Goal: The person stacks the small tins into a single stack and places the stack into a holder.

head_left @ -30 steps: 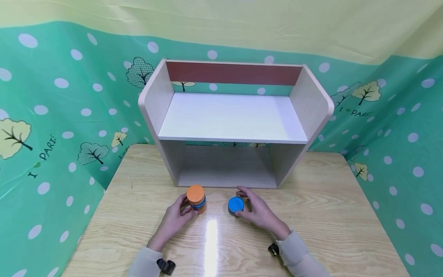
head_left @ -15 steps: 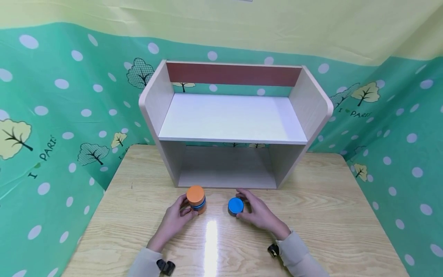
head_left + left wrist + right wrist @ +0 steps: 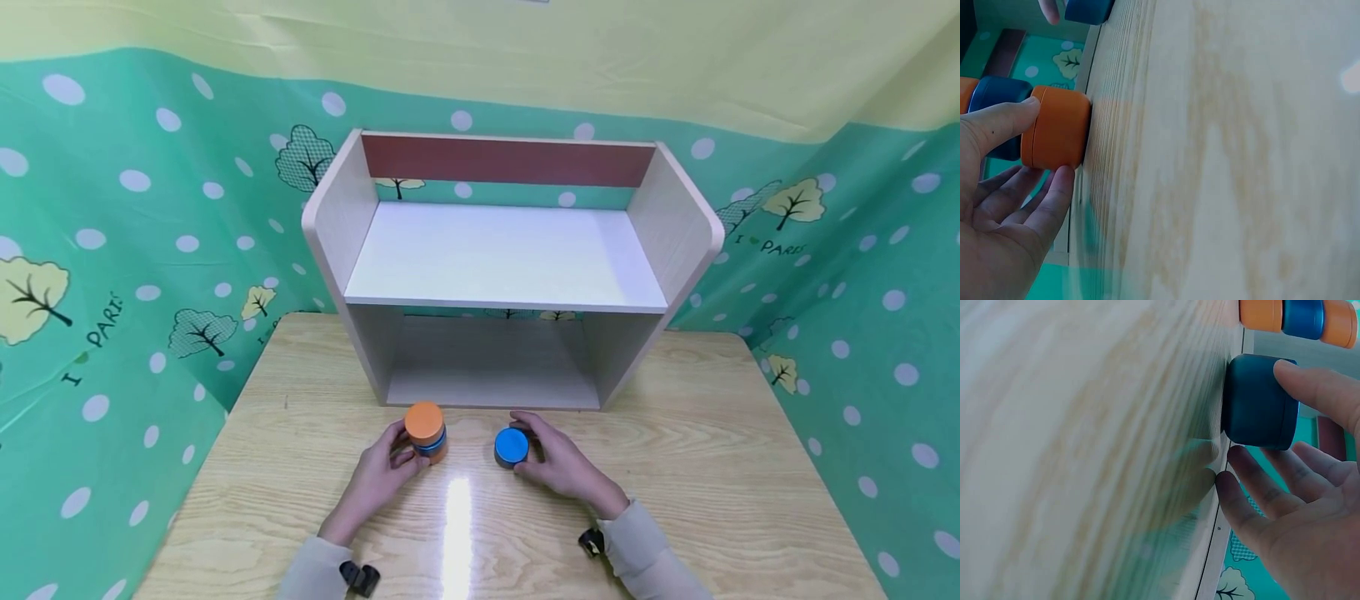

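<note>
A stack stands on the table at front left in the head view: an orange jar (image 3: 424, 422) on top, a blue jar (image 3: 1004, 94) in the middle, another orange jar (image 3: 1059, 128) at the bottom. My left hand (image 3: 382, 471) pinches the bottom orange jar between thumb and fingers, from the left. Right of the stack stands a single blue jar (image 3: 512, 447). My right hand (image 3: 558, 458) surrounds it loosely from the right. Its thumb lies at the near edge; the fingers (image 3: 1235, 500) spread along the far side, with a small gap visible to the jar.
Behind the jars stands a two-level shelf (image 3: 506, 257) with pale side panels and a reddish back bar. The wooden table (image 3: 712, 467) extends to both sides. A green and yellow printed cloth (image 3: 150, 208) hangs around it.
My right thumb shifts slightly right along the single blue jar's near edge. My left hand and all the jars stay in place.
</note>
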The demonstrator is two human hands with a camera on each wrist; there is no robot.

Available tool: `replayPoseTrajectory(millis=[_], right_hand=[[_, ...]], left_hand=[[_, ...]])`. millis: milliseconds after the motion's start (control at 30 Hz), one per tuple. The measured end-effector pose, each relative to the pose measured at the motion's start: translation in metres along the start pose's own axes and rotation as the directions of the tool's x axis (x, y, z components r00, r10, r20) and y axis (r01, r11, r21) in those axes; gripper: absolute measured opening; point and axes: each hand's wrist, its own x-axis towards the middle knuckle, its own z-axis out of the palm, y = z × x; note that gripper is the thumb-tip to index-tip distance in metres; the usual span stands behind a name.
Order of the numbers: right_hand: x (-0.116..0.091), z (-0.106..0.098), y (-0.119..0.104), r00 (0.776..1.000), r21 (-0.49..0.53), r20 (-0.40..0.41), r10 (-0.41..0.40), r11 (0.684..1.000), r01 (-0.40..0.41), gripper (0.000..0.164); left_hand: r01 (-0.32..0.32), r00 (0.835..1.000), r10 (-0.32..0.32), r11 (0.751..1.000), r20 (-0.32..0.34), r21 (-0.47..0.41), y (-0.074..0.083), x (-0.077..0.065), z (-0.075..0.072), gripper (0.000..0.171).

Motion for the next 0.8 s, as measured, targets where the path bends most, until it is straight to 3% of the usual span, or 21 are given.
replayPoseTrajectory(millis=[800], right_hand=[[0.0005,-0.0003,-0.0026,1.000,-0.012,0.002,-0.004,1.000,0.004,0.079]], left_hand=[[0.012,1.000,-0.011,0.999,0.011,-0.050,0.0007,-0.0004,-0.0004,0.067]])
